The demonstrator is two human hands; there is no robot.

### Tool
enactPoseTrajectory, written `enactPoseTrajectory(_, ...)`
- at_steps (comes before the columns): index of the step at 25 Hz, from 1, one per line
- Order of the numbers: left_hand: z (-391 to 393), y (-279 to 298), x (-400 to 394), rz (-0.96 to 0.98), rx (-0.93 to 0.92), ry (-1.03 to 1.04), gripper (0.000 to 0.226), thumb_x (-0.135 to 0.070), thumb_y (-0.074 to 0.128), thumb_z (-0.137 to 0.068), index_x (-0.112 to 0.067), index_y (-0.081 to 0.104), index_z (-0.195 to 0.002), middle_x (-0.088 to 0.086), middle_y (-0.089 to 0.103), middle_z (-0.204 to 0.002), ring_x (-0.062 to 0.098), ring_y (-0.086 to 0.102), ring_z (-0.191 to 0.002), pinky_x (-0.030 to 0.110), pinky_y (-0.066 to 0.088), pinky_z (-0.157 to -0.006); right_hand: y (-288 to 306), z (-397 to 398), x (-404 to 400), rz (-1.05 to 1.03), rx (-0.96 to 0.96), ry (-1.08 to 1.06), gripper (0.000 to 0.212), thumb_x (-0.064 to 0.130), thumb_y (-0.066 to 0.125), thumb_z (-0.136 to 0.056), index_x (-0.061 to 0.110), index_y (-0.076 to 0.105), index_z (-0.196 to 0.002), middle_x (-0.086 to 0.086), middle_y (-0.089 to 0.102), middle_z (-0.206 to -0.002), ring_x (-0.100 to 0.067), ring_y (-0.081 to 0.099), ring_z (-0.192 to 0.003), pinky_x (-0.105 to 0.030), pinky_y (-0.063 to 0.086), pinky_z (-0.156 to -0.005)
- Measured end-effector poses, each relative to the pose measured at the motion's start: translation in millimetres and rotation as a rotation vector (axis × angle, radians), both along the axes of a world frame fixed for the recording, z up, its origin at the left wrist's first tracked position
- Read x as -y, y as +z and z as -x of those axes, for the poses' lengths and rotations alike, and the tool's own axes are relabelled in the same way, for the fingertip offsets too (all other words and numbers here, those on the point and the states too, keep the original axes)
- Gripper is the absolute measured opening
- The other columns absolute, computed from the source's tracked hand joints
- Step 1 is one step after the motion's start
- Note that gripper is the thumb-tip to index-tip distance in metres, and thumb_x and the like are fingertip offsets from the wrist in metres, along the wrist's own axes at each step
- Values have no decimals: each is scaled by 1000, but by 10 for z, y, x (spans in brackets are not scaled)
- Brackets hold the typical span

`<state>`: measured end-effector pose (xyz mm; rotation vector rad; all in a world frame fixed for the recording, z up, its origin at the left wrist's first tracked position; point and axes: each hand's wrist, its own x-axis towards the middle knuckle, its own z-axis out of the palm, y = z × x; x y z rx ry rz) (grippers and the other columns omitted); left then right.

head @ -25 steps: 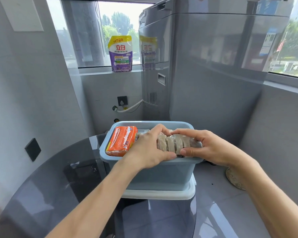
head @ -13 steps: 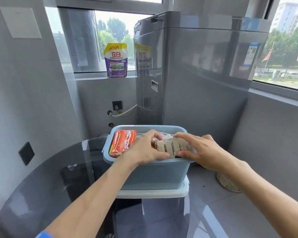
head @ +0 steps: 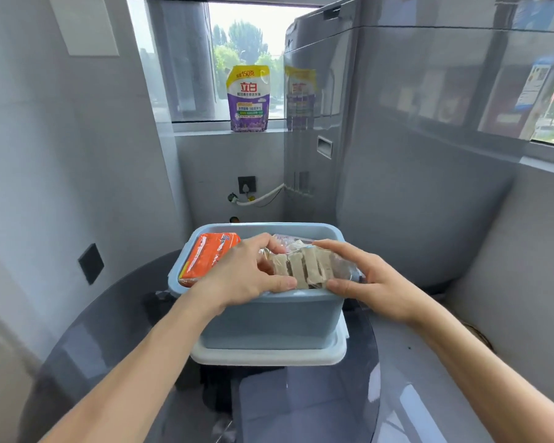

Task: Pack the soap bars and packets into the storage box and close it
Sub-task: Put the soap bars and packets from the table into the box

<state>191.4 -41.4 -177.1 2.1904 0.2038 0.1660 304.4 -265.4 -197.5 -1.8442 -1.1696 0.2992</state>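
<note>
Our left hand [head: 247, 276] and right hand [head: 365, 276] both grip a clear bag of tan soap bars [head: 304, 266], one hand at each end, thumbs on the near side and fingers curled over the top. The bag sits at the top of the blue box [head: 269, 321], on the right half, poking above the rim and resting against the near wall. Several bars stand side by side in the wrap. Behind it we see a second clear packet [head: 288, 242], contents unclear.

An orange packet [head: 210, 257] fills the left side of the box, tilted up against the left wall, its top at rim level. Our left hand covers its right edge.

The box stands open on a white lid [head: 269, 356], which lies flat under it on a dark glass table [head: 109, 340]. The lid juts out past the base of the box on the near and right sides.

Farther back, a purple detergent pouch [head: 248, 99] stands upright on the window sill [head: 205, 132], well apart from the box. A grey washer [head: 397, 155] stands to the right, behind the box.
</note>
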Motion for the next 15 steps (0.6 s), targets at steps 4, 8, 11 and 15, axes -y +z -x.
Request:
enactPoseTrajectory(4, -34, 28, -66, 36, -49, 49, 42, -29, 90, -68, -28, 58, -95, -7, 74, -73, 7, 62, -63, 27, 45, -66, 135, -63, -103, 54, -42, 1, 48, 17, 73, -86, 40, 56, -124, 4, 65, -120, -16, 59, -111, -38, 47, -99)
enactPoseTrajectory(8, -27, 48, -79, 12, -74, 34, 39, -28, 88, -70, -25, 56, -93, -5, 77, -80, 17, 69, -77, 36, 52, -78, 230, -21, -167, 120, -51, -34, 40, 15, 75, -83, 43, 58, -107, -10, 64, -122, -24, 61, -96, -31, 53, -89)
enactPoseTrajectory(11, -4, 71, -97, 28, -86, -3, 37, -26, 85, -74, -22, 57, -97, -4, 78, -84, 17, 71, -81, 38, 53, -86, 312, -11, -208, 175, -92, -72, 39, 10, 76, -81, 36, 57, -103, -16, 67, -116, -21, 58, -82, -40, 53, -88)
enactPoseTrajectory(15, 20, 9, -89, -33, -35, 1, 32, -29, 84, -76, -26, 58, -96, -7, 76, -79, 3, 64, -65, 31, 51, -69, 327, 23, -199, 199, -97, -64, 39, 13, 77, -82, 36, 56, -106, -15, 69, -106, -20, 57, -78, -25, 51, -76)
